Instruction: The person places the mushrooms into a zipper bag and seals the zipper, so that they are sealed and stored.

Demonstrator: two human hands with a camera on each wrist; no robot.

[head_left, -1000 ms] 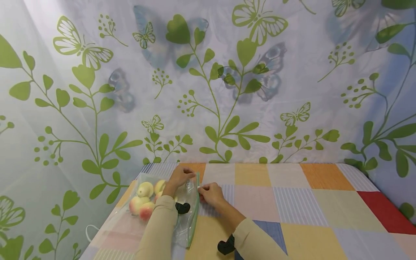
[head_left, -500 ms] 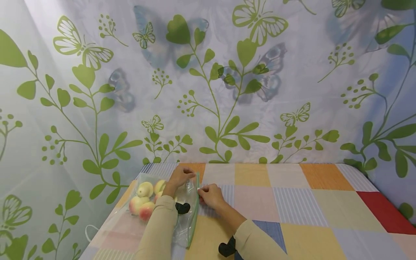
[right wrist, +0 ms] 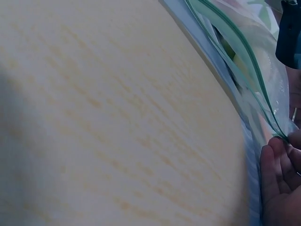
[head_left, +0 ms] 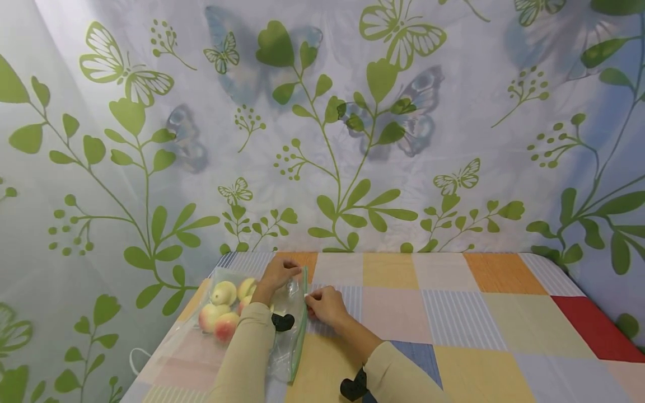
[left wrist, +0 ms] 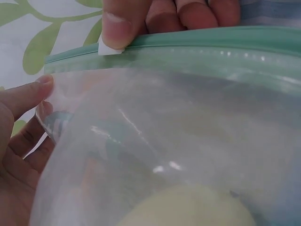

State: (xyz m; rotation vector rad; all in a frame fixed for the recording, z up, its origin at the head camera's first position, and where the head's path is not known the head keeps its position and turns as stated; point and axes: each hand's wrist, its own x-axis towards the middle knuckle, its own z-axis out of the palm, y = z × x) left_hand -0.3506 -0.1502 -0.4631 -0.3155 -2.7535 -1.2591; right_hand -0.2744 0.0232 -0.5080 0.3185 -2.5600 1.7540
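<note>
A clear plastic slider bag (head_left: pixel 286 358) with a green zip edge (head_left: pixel 300 336) lies on the left of the table, its mouth facing right. Several yellow-red peaches (head_left: pixel 224 294) are inside it. My left hand (head_left: pixel 279 273) pinches the bag's far top corner between thumb and fingers. On the white slider (left wrist: pixel 109 49), my right hand (head_left: pixel 327 304) has its thumb and fingers closed in a pinch. Nearer to me than the slider, the two green lips (right wrist: pixel 256 70) stand apart in the right wrist view. My left forearm hides part of the bag and fruit.
A patchwork cloth (head_left: pixel 473 319) covers the table. Behind it hangs a curtain (head_left: pixel 312 123) printed with leaves and butterflies. A white cable (head_left: pixel 135 358) loops at the table's left edge. Black wrist devices (head_left: pixel 354 386) sit on the forearms.
My right hand has slid a short way along the zip towards me with the slider. My left hand stays at the far corner, and the peaches have not moved.
</note>
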